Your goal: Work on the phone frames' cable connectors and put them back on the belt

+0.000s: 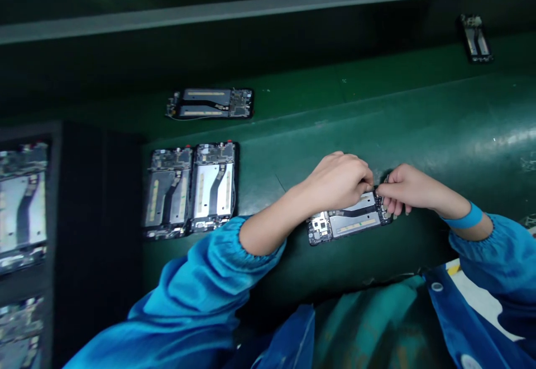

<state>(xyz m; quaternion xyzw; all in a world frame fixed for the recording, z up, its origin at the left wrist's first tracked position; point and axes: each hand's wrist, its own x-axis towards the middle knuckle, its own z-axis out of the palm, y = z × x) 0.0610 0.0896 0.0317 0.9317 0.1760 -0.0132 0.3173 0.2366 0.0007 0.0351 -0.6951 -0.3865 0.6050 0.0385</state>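
Observation:
An opened phone frame (pixel 347 221) with bare circuit boards lies sideways on the dark green work surface (pixel 439 134) in front of me. My left hand (pixel 337 182) rests over its upper edge with the fingers curled and pinched near the right end. My right hand (pixel 404 189) meets it there, fingertips pinched at the frame's right end. What the fingertips hold is too small to make out. Both arms wear blue sleeves, and a blue band circles my right wrist (pixel 464 219).
Two more opened phone frames (pixel 190 190) lie side by side to the left, another (pixel 211 104) farther back, and one (pixel 476 38) at the far right. A black tray (pixel 84 235) with further frames stands at the left edge. A grey rail (pixel 251 9) runs along the back.

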